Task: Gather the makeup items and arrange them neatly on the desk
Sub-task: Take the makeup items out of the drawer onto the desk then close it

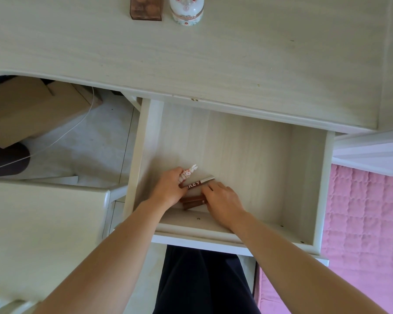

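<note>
Both my hands are inside the open drawer (304,177) under the desk (236,64). My left hand (168,189) curls its fingers round a small tube with a white rabbit-shaped cap (190,171). A brown lip-gloss tube with a silver cap (200,182) lies between my hands, its left end against my left fingers. My right hand (222,200) reaches in with its fingertips at this tube. Two or three more brown tubes (192,201) lie below it, partly hidden by both hands. On the desk's far edge stand a brown palette box (146,9) and a white floral egg-shaped jar (186,10).
A white chair seat (43,223) stands at the lower left. Cardboard boxes (32,109) and a white cable (61,134) lie on the floor under the desk. A pink quilted bed (368,223) is at the right. My dark trousers (202,279) show below the drawer front.
</note>
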`<state>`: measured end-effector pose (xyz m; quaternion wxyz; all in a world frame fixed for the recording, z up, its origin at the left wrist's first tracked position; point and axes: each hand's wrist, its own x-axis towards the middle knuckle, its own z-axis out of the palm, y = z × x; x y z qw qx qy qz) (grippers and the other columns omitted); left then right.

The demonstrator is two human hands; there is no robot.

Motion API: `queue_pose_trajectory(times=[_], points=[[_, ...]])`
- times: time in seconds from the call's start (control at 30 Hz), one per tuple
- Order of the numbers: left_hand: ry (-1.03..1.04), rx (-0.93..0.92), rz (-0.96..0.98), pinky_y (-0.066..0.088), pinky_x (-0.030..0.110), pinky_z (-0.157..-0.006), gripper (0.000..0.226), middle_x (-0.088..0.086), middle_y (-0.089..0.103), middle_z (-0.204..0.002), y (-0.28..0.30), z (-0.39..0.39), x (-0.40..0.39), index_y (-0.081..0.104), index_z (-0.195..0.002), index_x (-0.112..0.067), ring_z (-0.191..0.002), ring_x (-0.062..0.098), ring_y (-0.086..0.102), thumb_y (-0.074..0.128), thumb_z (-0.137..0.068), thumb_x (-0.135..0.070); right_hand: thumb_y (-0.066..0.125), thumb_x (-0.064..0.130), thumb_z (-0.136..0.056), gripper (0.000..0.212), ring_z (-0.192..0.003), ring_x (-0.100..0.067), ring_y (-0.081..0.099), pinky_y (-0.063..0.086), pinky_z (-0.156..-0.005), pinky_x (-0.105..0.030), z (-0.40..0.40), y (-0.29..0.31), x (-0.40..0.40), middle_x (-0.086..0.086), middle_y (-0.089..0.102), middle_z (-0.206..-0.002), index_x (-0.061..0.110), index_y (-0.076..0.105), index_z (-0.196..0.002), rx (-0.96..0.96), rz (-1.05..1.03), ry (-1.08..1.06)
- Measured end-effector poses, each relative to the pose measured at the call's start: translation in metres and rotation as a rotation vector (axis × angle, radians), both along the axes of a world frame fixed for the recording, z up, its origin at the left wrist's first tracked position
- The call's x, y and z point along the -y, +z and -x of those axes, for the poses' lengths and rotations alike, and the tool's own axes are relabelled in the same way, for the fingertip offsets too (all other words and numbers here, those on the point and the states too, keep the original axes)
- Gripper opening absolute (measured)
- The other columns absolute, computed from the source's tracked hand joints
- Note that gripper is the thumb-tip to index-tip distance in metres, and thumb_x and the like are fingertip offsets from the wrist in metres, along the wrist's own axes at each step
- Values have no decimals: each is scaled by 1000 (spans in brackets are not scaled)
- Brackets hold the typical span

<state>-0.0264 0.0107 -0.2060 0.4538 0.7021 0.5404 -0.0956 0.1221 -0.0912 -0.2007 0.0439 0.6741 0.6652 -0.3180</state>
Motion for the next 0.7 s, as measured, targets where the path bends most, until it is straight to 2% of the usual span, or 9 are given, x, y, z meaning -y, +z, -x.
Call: queue_pose_trajectory(times=[0.1, 0.17, 0.23, 0.3, 0.47, 0.6, 0.7], points=[[-15, 5, -18, 30, 22, -51, 20, -6, 48, -76, -1, 0, 1, 48, -80, -19, -68, 16, 48, 65, -78, -8, 51, 4, -80, 27, -107, -28, 49, 40, -79, -35, -10, 2, 5, -8, 54, -113, 12, 53, -105, 24, 39, -14], [-70, 12, -32, 37, 21, -58, 20, -6, 50, -87, -1, -1, 2, 56, -93, -19, -79, 16, 51, 65, -78, -9, 51, 5, -80, 28, -108, -28, 48, 40, -81, -35, -12, 2, 6, -9, 54, -114, 12, 53, -107, 35, 43, -7], [-121, -11, -38, 48, 31, -72, 30, -3, 53, -101, -3, -1, 2, 60, -108, -16, -88, 19, 55, 68, -79, -14, 54, 12, -82, 27, -109, -28, 48, 41, -83, -36, -12, 1, 5, -8, 53, -116, 13, 53, -109, 35, 45, 0], [-158, -56, -43, 50, 40, -77, 33, -1, 52, -105, -2, -1, 2, 59, -112, -18, -91, 21, 56, 69, -80, -20, 59, 20, -84, 29, -112, -27, 46, 41, -85, -36, -10, 0, 3, -8, 51, -119, 15, 52, -111, 32, 54, 15], [-231, -58, -41, 49, 41, -73, 24, -1, 47, -100, -3, -4, 4, 62, -107, -18, -88, 24, 56, 65, -84, -18, 54, 19, -88, 22, -113, -28, 45, 42, -85, -37, -8, -1, 1, -9, 48, -120, 15, 53, -110, 26, 51, 30], [-184, -19, -70, 46, 39, -72, 27, 2, 48, -99, 0, -3, 4, 61, -109, -13, -85, 26, 56, 65, -83, -12, 49, 17, -92, 21, -114, -28, 45, 43, -86, -37, -16, 2, 6, -10, 50, -119, 12, 53, -111, 34, 83, 7], [-96, 29, -93, 39, 31, -62, 21, 0, 51, -91, 6, -4, 3, 58, -104, -13, -78, 24, 55, 63, -84, -13, 47, 20, -96, 24, -113, -27, 44, 43, -86, -37, -27, 6, 12, -8, 55, -119, 11, 50, -118, 29, 91, -45]])
